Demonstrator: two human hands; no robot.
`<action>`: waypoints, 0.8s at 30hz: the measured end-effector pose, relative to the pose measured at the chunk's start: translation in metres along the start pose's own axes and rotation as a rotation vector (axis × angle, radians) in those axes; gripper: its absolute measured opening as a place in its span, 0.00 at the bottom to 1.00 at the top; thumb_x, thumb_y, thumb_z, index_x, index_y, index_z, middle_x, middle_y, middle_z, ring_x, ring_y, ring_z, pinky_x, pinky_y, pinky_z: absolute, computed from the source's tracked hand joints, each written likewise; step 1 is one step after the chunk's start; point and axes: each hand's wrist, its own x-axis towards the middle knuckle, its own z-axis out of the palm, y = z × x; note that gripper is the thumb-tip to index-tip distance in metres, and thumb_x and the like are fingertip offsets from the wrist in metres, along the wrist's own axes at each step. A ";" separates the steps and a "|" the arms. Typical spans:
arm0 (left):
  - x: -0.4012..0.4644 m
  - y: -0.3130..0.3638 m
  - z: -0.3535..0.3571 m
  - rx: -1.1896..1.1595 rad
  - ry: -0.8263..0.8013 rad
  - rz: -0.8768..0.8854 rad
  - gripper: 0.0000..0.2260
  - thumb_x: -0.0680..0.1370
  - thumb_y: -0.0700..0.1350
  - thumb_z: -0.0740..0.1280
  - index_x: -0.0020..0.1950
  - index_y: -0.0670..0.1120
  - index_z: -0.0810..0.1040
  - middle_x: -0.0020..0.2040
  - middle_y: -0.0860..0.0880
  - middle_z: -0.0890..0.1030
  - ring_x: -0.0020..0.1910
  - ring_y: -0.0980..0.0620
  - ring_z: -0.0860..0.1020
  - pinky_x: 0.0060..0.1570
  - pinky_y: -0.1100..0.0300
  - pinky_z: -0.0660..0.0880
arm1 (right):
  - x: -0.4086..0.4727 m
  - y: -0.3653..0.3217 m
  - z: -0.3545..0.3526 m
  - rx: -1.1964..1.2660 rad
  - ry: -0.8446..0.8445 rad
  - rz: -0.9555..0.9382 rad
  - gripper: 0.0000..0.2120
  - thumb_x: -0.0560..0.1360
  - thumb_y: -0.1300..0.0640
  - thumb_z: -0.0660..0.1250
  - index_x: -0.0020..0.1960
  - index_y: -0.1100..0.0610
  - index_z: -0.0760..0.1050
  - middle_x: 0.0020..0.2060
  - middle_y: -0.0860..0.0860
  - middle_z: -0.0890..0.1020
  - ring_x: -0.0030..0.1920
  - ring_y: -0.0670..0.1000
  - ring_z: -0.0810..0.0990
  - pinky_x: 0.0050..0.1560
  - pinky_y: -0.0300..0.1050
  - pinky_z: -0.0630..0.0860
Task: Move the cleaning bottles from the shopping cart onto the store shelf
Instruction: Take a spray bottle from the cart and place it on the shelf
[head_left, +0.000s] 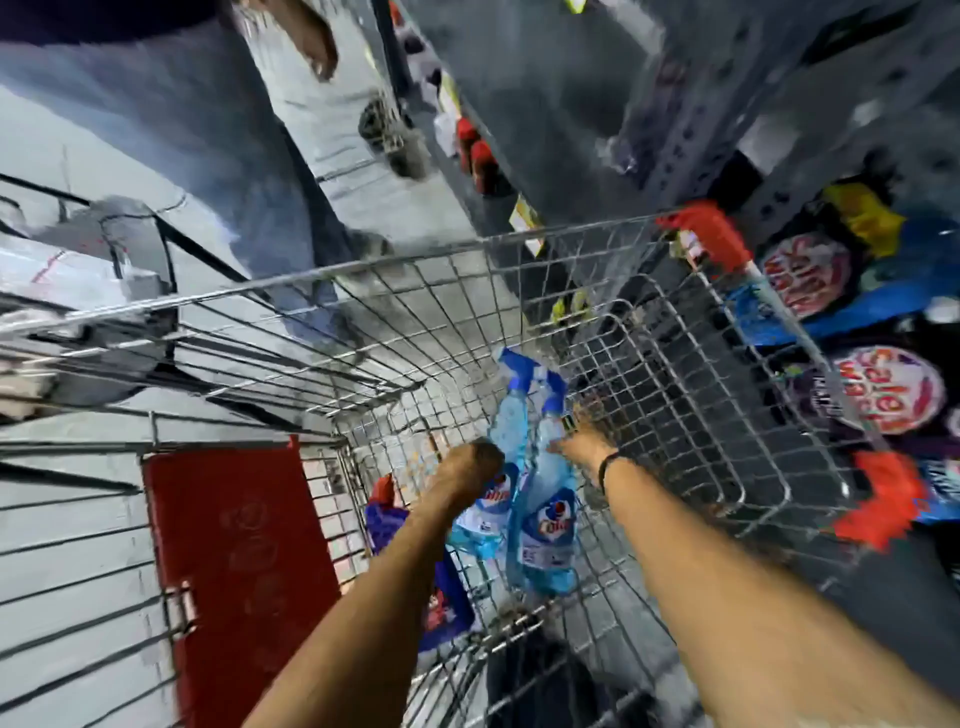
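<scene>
Two light-blue spray bottles with blue trigger caps are inside the wire shopping cart (395, 270). My left hand (470, 467) is closed around the neck of the left bottle (485, 514). My right hand (582, 441) grips the neck of the right bottle (548, 540), and a black band is on that wrist. Both bottles hang above the cart floor, caps pointing away from me. The grey metal store shelf (675, 130) stands to the right of the cart. The picture is motion-blurred.
A dark blue and red package (384, 525) lies in the cart under my left forearm. A red flap (239, 566) is on the cart's near left end. Blue and purple packs (852, 332) fill the lower shelf at right. Red-capped bottles (480, 161) stand farther along.
</scene>
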 end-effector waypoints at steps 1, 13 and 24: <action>0.006 0.005 0.008 -0.021 -0.040 0.027 0.13 0.76 0.43 0.61 0.55 0.38 0.78 0.57 0.35 0.80 0.55 0.39 0.79 0.52 0.50 0.74 | 0.007 0.003 0.006 -0.022 -0.059 0.002 0.23 0.76 0.65 0.63 0.69 0.68 0.64 0.69 0.65 0.69 0.67 0.63 0.69 0.69 0.56 0.66; 0.026 0.030 0.064 -0.225 -0.012 0.037 0.16 0.79 0.38 0.55 0.66 0.40 0.69 0.61 0.32 0.73 0.60 0.35 0.73 0.61 0.45 0.71 | 0.012 0.043 -0.002 0.181 0.030 0.065 0.29 0.72 0.58 0.70 0.67 0.67 0.64 0.65 0.66 0.73 0.65 0.64 0.73 0.66 0.60 0.70; -0.108 0.110 -0.040 -0.537 -0.247 0.219 0.19 0.78 0.34 0.58 0.69 0.38 0.64 0.57 0.41 0.75 0.41 0.64 0.79 0.35 0.73 0.75 | -0.156 -0.012 -0.108 0.405 0.058 -0.398 0.22 0.73 0.68 0.66 0.65 0.70 0.66 0.63 0.63 0.75 0.54 0.52 0.72 0.40 0.32 0.76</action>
